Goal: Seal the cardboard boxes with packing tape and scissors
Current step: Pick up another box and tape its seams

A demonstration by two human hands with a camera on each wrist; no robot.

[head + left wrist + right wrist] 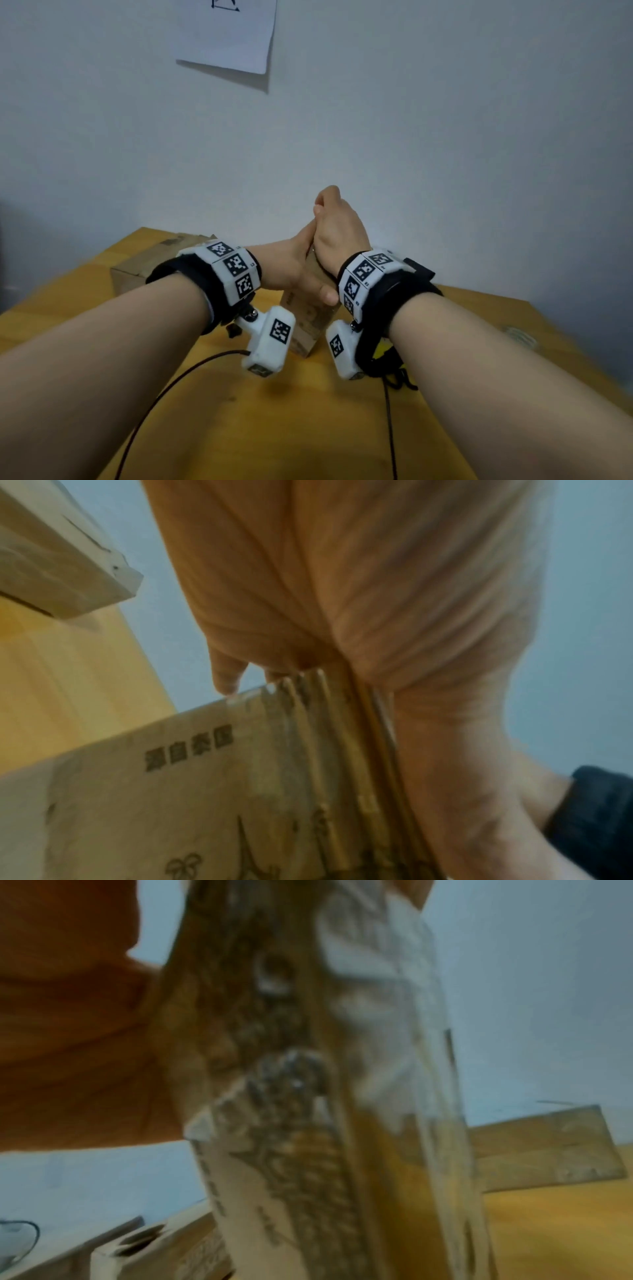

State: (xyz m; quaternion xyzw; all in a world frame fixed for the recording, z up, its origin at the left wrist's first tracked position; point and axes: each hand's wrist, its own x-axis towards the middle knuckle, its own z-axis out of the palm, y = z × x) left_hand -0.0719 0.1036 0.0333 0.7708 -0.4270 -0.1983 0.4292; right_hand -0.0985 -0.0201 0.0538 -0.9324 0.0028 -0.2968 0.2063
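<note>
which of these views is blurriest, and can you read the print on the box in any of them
Right wrist is blurriest: the held box smears and its print is unreadable. Left wrist is softer than sharp, yet dark characters on the box stand out. Head view is sharp mid-frame, the table edges smeared, the print too small.

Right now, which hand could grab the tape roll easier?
Right, probably. The tape roll lies on the table to the right, nearer the right hand, while the left hand grips the box and could steady it.

Both forearms are bare; each wrist wears a black strap (191, 274) carrying white blocks printed with black square markers; beneath each strap hangs a white camera housing (269, 342); thin dark cables (164, 387) trail from the housings.
</note>
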